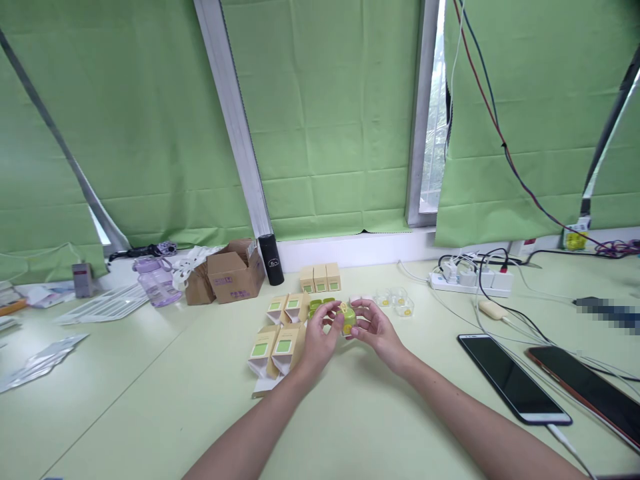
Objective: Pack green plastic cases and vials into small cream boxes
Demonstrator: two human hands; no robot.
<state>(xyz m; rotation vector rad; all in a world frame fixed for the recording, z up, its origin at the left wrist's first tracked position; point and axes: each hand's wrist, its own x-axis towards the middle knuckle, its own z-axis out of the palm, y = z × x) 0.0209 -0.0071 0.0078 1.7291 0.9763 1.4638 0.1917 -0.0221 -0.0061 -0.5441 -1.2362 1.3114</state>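
Observation:
Between my left hand point(320, 333) and my right hand point(379, 331), just above the table, is a small green container point(349, 321) with a clear outer part and yellow markings. The fingers of both hands close on its sides; its exact kind is too small to make out. Behind my left hand, partly covered, sit bright green pieces point(316, 305). To the left stand several open tan cartons point(284, 347) with green squares on their fronts. Clear plastic cups point(399, 297) with yellow stickers lie beyond my right hand, near pale pink pieces point(356, 298).
Small closed tan boxes point(320, 278) stand farther back. A cardboard box point(236, 277), a black bottle point(271, 260) and a purple water bottle point(156, 281) are along the back left. At right are a power strip point(470, 283), trailing cables and two phones point(514, 379) point(590, 383).

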